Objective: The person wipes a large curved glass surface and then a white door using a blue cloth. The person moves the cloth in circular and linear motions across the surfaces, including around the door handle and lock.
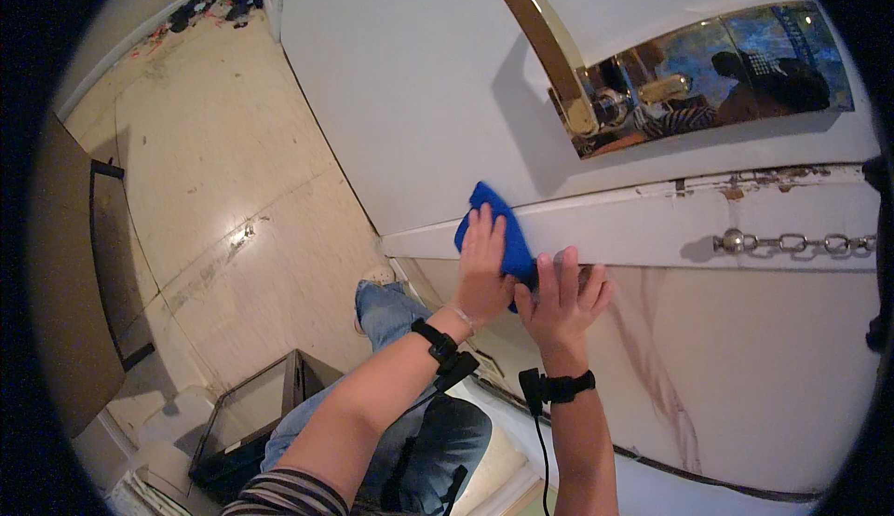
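Observation:
A blue cloth (515,247) lies against the white door frame (628,228), partly over the joint with the white door (391,97). My left hand (482,257) presses it there with flat fingers, and part of the cloth is hidden under them. Just to the right, my right hand (564,299) has its fingers spread, with the fingertips at the frame's lower edge. Its thumb is beside the cloth's lower end. Each wrist wears a black strap with a cable. Above the hands, a shiny gold lever handle (548,48) sticks out from its mirror-like plate (740,69).
A metal door chain (793,242) hangs on the frame at right, below chipped paint. Marble-patterned wall panels (754,362) adjoin the frame. At left stand a brown piece of furniture (66,271) and a dark open-topped box (293,376). Debris (216,2) lies along the far wall.

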Motion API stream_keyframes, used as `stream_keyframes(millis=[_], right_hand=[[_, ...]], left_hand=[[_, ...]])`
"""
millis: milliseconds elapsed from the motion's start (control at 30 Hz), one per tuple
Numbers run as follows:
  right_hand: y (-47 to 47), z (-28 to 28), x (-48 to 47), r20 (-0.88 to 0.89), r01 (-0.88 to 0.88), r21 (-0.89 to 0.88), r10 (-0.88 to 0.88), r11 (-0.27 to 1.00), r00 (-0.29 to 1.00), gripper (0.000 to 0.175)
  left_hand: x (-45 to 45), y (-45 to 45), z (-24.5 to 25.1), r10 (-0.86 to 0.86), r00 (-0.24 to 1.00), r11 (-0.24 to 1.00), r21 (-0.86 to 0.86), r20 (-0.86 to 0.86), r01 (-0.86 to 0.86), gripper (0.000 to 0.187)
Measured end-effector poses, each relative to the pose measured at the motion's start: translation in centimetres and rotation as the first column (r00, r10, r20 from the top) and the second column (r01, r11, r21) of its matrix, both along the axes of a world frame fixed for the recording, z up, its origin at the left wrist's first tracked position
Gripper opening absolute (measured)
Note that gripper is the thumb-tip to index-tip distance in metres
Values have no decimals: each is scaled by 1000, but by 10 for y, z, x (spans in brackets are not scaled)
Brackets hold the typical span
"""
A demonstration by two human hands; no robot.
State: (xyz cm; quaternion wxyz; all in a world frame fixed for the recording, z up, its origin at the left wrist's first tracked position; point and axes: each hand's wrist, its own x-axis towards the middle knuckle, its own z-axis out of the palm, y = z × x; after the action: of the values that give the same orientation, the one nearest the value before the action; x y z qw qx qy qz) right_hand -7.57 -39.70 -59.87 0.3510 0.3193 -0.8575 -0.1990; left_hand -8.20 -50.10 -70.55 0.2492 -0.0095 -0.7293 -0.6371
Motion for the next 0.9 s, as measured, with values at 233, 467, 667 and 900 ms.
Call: stream_keyframes(millis=[233,467,667,900], right_hand=[[-15,-21,-4,155,19,223,-55,975,986,48],[-23,-38,-8,197,-39,208,-3,977,980,57],[-18,-24,-2,329,-131,52,107,990,938,50],[-2,52,8,347,-141,-58,153,988,925,51]], left_hand=[[8,-13,-149,-97,891,992,115,443,50,55],[-4,-1,-196,-205,793,966,248,573,70,51],[-17,-2,-99,-69,887,970,238,458,-48,69],[-17,1,47,-8,990,997,-69,144,18,79]])
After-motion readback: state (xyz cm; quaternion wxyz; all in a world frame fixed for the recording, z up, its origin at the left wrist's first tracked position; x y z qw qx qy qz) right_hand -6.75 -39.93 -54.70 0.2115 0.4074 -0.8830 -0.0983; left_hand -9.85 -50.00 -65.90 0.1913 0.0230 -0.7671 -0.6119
